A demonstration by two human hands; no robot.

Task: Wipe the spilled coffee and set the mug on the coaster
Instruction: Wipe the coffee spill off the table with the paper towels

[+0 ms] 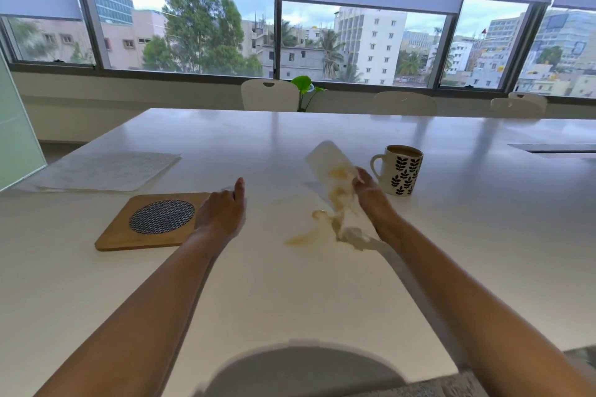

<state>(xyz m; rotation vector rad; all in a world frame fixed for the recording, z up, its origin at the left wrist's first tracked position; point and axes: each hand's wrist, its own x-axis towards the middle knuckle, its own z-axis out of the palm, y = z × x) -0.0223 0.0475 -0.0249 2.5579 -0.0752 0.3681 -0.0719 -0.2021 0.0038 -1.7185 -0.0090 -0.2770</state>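
A white mug [401, 171] with black leaf print stands upright on the white table [322, 300], filled with coffee, handle to the left. Just left of it my right hand [371, 193] grips a long white paper towel [335, 171] stained brown, lifted off the table, with its lower end near the tan coffee spill [309, 234]. The wooden square coaster [148, 222] with a round patterned centre lies at the left. My left hand [222, 209] hovers at the coaster's right edge, fingers loosely curled, holding nothing.
A flat sheet of paper towel [109, 169] lies at the far left of the table. White chairs [269, 95] and a green plant [304, 87] stand beyond the far edge. A dark slot [554, 148] is set in the table at the right.
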